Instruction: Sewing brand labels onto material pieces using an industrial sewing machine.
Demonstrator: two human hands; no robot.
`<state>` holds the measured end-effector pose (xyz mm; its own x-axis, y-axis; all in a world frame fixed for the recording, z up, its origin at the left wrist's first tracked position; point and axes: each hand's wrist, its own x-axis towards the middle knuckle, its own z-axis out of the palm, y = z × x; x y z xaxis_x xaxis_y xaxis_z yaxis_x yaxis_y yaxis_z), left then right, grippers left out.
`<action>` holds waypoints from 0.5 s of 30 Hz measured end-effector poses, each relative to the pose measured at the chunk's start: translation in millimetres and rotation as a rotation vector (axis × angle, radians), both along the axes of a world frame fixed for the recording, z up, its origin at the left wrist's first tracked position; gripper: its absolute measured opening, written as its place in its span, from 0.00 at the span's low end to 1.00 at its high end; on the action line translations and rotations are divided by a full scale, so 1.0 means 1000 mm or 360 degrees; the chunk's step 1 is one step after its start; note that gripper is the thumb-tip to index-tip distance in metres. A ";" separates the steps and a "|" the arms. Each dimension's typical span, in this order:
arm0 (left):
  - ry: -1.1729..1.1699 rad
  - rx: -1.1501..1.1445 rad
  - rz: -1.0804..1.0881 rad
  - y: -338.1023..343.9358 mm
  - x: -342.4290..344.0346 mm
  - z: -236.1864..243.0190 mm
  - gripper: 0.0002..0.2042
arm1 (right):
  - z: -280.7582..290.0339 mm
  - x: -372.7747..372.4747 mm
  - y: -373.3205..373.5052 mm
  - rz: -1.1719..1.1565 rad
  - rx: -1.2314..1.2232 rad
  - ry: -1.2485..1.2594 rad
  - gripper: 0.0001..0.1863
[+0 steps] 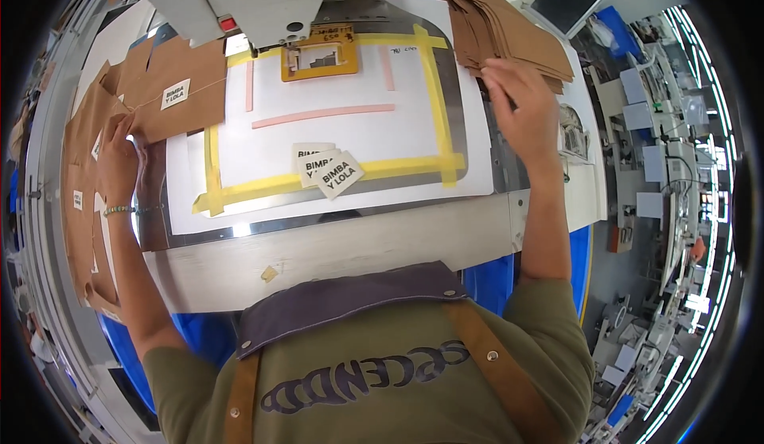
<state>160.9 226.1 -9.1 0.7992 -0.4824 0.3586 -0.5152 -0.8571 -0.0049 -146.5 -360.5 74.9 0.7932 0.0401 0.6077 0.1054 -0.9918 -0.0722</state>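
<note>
My left hand (119,157) is over the brown pieces at the left, its fingers closed at the edge of a brown fabric panel (195,106) that bears a white label (176,94). A loose thread runs across that panel. Other brown panels (83,229) with labels lie beneath my left wrist and hang toward the near edge. At the far right, my right hand (525,114) pinches the near corner of a stack of brown fabric panels (517,34) between thumb and fingers. Between my hands, several loose white labels (341,175) overlap on a white sheet (310,138).
Yellow tape (439,110) and pink strips (322,115) mark the sheet. A yellow frame (348,66) sits under the sewing machine head (239,2) at the back. A screen (565,0) stands back right. A metal part (573,134) lies right of my right wrist; a small scrap (269,274) lies nearer me.
</note>
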 end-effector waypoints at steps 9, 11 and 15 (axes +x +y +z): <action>0.0137 -0.0352 -0.0502 -0.095 -0.035 0.010 0.18 | -0.016 0.016 -0.092 -0.0504 -0.0116 -0.0037 0.11; 0.0211 -0.0197 -0.0487 -0.101 -0.043 0.009 0.19 | -0.017 0.019 -0.094 -0.0618 -0.0116 0.0077 0.12; 0.0347 -0.0054 -0.0488 -0.092 -0.034 -0.014 0.26 | -0.008 0.017 -0.101 -0.0561 -0.0015 0.0191 0.13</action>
<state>127.2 134.4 -23.1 0.6789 -0.7018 0.2159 -0.7336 -0.6608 0.1587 -129.3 -461.3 67.4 0.8249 -0.2430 0.5104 -0.2515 -0.9664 -0.0536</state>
